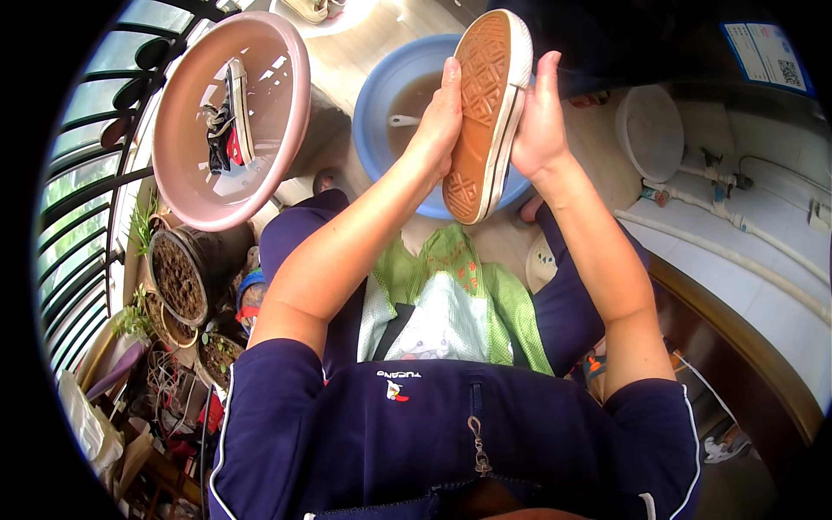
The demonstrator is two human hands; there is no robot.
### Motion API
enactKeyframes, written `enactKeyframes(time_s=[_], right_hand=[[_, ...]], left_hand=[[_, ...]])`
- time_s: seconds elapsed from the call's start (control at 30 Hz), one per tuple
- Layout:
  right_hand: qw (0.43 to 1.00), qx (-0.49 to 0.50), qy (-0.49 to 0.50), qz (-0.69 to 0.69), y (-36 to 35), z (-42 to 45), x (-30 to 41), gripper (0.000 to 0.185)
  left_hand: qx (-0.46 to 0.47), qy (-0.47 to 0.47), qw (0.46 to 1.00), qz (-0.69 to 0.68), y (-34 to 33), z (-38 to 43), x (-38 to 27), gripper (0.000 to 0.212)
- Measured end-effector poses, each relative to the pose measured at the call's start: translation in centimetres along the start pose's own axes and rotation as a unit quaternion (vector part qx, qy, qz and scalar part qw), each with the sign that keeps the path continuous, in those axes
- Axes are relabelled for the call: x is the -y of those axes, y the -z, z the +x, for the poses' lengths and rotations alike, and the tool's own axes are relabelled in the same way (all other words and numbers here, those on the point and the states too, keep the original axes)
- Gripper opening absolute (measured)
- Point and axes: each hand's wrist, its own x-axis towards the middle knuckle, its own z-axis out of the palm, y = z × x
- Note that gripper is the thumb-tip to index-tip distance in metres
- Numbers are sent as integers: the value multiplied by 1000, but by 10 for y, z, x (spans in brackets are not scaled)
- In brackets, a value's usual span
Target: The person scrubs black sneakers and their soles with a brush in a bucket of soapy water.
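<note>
Between my two hands a canvas sneaker is held up, its brown patterned rubber sole (482, 104) facing me and its white rubber sidewall (513, 114) on the right. My left hand (444, 117) presses along the sole's left edge, thumb up. Against the sidewall rests the palm of my right hand (543, 123), thumb raised. The upper is mostly hidden behind the sole. Below the shoe is a blue plastic basin (377, 123) with murky brown water (416, 97). The white handle of a tool, perhaps a brush (404, 121), shows in that basin.
A pink plastic basin (296, 123) at left holds water and a dark sneaker (237, 123). Potted plants (179, 276) and a barred window (78, 214) line the left side. Pipes (728, 214) and a white bowl-like container (650, 133) are at right. A green-white cloth (448, 305) covers my lap.
</note>
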Motion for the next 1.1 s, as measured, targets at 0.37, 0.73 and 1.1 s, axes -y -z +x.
enactKeyframes(time_s=[0.37,0.73,1.1], right_hand=[[996,-70,-43,24,15,12,-33,50],[967,-250,53,-12,15,17,-13,54],[931,-104,54,-345,14,7,5,65]], left_hand=[[-132,-48,982,127,23,19,21,57],[56,-35,970,234,19,5,14,80],[64,-9,998,-15,15,-20,-28,45]])
